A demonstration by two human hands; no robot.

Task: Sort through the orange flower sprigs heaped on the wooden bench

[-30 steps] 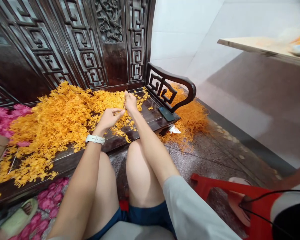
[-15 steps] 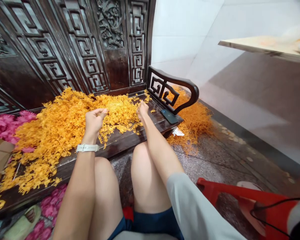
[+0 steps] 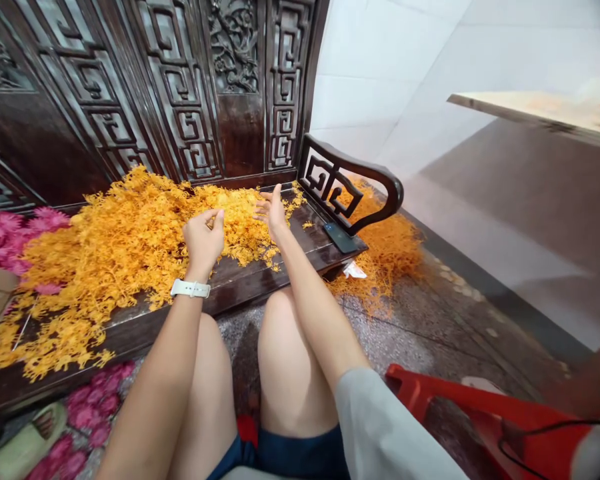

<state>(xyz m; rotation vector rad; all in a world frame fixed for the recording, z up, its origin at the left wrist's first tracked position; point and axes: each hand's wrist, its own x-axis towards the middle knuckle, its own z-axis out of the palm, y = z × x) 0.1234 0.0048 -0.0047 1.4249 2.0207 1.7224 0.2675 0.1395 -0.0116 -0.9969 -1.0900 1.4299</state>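
A large heap of yellow-orange frilly pieces (image 3: 130, 233), like artificial flower parts, spreads over the seat of a dark wooden bench (image 3: 240, 283). My left hand (image 3: 204, 241), with a pale watch band (image 3: 191, 288) on its wrist, is held at the near edge of the heap. Its thumb and fingers are pinched together; whatever may be between them is too small to make out. To the right, my right hand (image 3: 275, 212) is raised in front of the heap's right end, its fingers apart and nothing visible in it.
A phone (image 3: 340, 237) lies by the bench's carved armrest (image 3: 360, 177). Orange stringy material (image 3: 390, 243) is piled on the floor beyond. Pink flowers (image 3: 5, 240) lie at the left, more on the floor. A red stool (image 3: 445, 393) stands at right, below a wooden board (image 3: 530, 110).
My right hand has opened from a closed pinch, its fingers now spread. My left hand has shifted right, closer to the right hand, staying pinched. The view has tilted slightly.
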